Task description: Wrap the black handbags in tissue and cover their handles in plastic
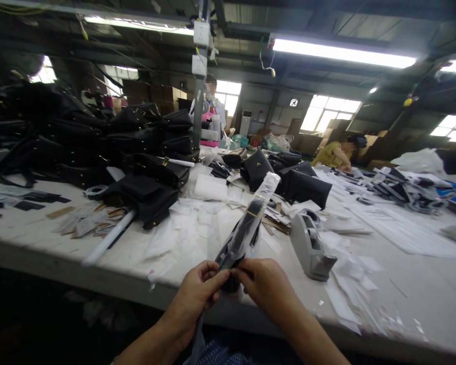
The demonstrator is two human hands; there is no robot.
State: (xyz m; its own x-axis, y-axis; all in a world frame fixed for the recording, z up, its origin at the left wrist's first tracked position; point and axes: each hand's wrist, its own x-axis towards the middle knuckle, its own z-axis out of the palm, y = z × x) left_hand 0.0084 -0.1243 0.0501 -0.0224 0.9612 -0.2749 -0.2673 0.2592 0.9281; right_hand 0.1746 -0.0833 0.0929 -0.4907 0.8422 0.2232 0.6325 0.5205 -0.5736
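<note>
A black bag strap (244, 230) with gold-coloured metal fittings, wrapped in clear plastic, rises at a slant from the table edge in front of me. My left hand (197, 289) is closed on its lower end from the left, thumb pointing toward the other hand. From the right, my right hand (262, 284) pinches the same end, with the fingertips of both hands nearly touching. Part of the strap hangs below my left hand toward my lap. The exact spot under my fingertips is hidden.
A grey tape dispenser (312, 248) stands right of my hands. Black handbags (83, 137) are piled at the left, with more bags (306, 185) ahead. White paper sheets (209, 187) and wrapped straps (406, 190) lie about. Two people (329, 154) (215, 109) are farther back.
</note>
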